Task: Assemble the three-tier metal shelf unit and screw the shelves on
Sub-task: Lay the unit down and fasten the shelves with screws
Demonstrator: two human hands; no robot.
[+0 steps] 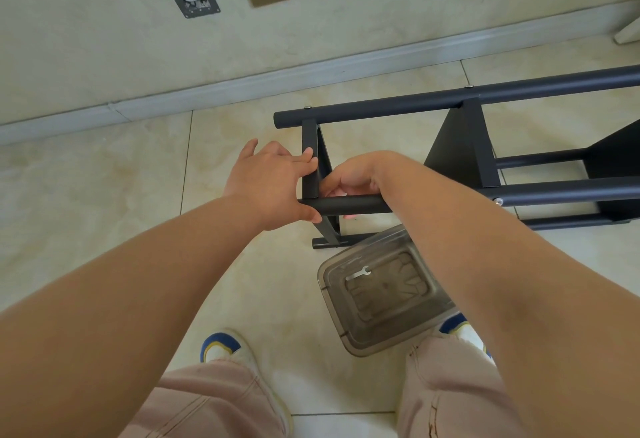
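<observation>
Tiled floor (104, 195) carries a clear bin (381, 292) holding a small wrench (358, 273); the black shelf unit (460, 146) lies sideways, left hand (266, 184) and right hand (353, 178) fingers gripping its end.

Bare arms, pale pink trousers, white trainers

Both forearms are bare, with no sleeves showing. The person wears loose, pale pink trousers (214, 399) with visible seam stitching, and white trainers (225, 351) with blue and yellow trim at the toe; the right shoe is mostly hidden behind the right arm.
</observation>
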